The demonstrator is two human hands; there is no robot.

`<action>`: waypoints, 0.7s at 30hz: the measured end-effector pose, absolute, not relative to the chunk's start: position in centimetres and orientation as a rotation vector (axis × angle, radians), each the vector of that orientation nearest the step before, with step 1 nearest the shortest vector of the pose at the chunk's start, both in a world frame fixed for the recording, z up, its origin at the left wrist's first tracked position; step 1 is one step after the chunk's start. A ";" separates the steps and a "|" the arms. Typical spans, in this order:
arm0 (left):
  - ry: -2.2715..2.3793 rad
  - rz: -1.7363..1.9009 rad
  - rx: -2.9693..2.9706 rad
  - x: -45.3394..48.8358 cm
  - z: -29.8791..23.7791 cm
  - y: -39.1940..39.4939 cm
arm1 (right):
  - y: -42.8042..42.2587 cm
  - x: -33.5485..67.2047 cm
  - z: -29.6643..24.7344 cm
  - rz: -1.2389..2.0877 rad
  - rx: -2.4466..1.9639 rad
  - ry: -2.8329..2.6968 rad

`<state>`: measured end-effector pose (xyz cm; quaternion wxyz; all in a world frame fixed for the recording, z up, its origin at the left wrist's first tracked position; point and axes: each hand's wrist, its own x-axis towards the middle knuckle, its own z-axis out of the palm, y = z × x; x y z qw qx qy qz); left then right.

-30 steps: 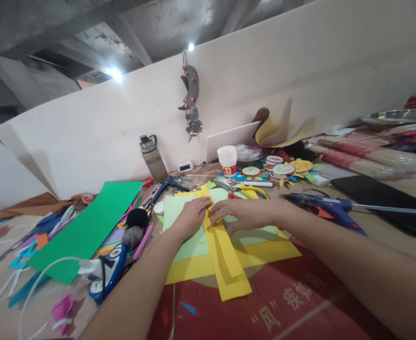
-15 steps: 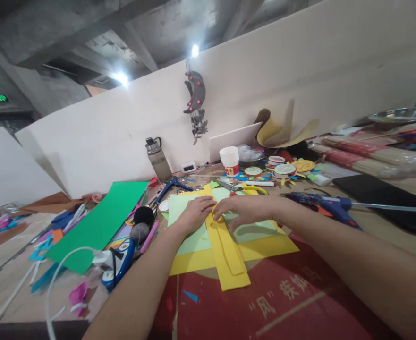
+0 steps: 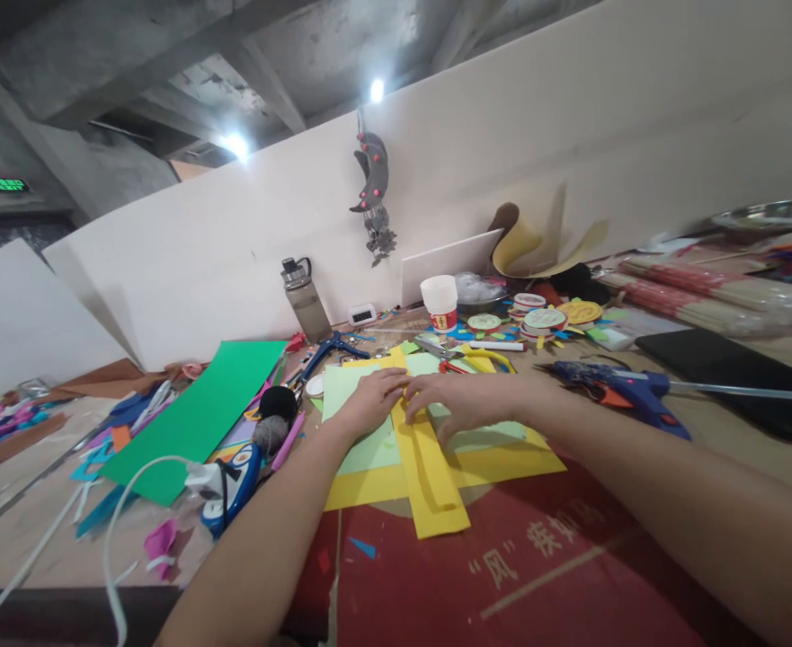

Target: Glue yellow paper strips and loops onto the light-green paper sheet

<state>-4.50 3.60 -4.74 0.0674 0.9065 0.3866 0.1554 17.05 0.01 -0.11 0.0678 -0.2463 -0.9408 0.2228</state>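
A long yellow strip, with a narrower yellow strip laid along it, crosses pale green sheets on a larger yellow sheet. My left hand lies nearly flat on the green, its fingertips touching the strip's left edge near the far end. From the right, my right hand arches over the strip; its bent fingers rest on the strip and its thumb stands apart. Both hands are open, their fingertips close together. Their undersides are hidden.
Behind the sheets lie scissors and a marker. A blue glue gun is to the right, beside a black tray. Left are a green sheet and a white cable. A bottle and paper cups stand behind.
The camera view has shifted slightly. The hands keep nearly the same place on the yellow strip, with the fingers bent over it much as before.
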 end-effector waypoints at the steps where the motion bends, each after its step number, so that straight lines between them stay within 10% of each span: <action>1: 1.165 0.468 2.731 -4.5 -4.7 3.6 | 0.1 17.2 -0.1 0.691 -0.726 -2.824; 21: 1.154 0.436 2.630 -3.9 -3.1 2.1 | 1.6 16.5 -0.7 0.896 -1.064 -2.095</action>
